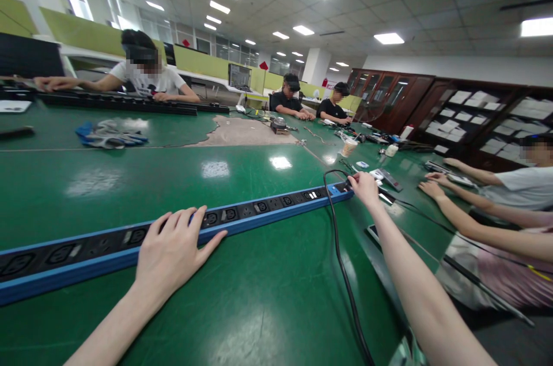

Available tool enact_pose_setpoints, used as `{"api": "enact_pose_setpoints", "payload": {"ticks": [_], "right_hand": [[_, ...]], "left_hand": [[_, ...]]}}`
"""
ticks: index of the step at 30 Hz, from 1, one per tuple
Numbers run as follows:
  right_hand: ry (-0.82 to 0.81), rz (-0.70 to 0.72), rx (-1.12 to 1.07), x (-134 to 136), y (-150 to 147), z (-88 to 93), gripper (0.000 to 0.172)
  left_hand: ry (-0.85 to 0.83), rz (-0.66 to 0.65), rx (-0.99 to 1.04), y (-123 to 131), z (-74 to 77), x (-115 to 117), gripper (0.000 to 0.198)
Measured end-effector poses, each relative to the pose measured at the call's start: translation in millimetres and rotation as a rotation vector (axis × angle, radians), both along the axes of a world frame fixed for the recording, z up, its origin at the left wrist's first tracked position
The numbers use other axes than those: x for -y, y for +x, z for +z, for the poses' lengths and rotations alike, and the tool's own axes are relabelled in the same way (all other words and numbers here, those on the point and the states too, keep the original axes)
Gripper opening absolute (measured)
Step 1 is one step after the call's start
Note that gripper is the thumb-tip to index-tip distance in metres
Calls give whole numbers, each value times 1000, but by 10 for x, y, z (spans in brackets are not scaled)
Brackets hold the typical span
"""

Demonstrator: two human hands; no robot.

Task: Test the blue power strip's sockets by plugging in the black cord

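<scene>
A long blue-and-black power strip (259, 207) with a row of sockets lies slantwise across the green table. My left hand (170, 245) rests over its middle, fingers curled over the top and thumb along the near side. At the strip's far right end, my right hand (364, 188) is closed in a pinch on a black power cord (338, 239), right by the strip's end. The cord's tip is partly hidden by my fingers, so I cannot tell whether it sits in a socket. From there the cord loops left over the strip and runs down toward me.
Blue-and-white gloves (110, 134) lie at the far left. A cup (349, 147), a grey device (389, 179) and a small jar (391, 150) stand to the right. Co-workers sit across the table, and other people's arms (449, 199) reach in from the right.
</scene>
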State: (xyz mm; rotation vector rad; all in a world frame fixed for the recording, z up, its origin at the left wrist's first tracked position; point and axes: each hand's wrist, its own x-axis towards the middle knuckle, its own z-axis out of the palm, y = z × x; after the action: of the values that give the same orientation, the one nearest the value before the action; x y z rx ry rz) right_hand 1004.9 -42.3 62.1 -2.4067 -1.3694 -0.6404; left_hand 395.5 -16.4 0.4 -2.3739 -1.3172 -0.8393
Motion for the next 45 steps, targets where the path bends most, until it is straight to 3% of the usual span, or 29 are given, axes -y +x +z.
{"api": "enact_pose_setpoints", "payload": {"ticks": [9, 17, 26, 33, 45], "right_hand": [[10, -77, -62, -42, -118, 17, 39], [-140, -219, -96, 50, -134, 155, 46], [-394, -172, -35, -171, -40, 468, 35], [-484, -49, -2, -244, 136, 519, 25], [-641, 9, 60, -472, 53, 672, 13]], "left_hand": [[14, 10, -20, -1, -16, -7, 76], [-7, -8, 11, -11, -20, -7, 76], [2, 2, 4, -3, -9, -5, 75], [-4, -26, 72, 6, -16, -8, 74], [-57, -4, 42, 7, -12, -8, 77]]}}
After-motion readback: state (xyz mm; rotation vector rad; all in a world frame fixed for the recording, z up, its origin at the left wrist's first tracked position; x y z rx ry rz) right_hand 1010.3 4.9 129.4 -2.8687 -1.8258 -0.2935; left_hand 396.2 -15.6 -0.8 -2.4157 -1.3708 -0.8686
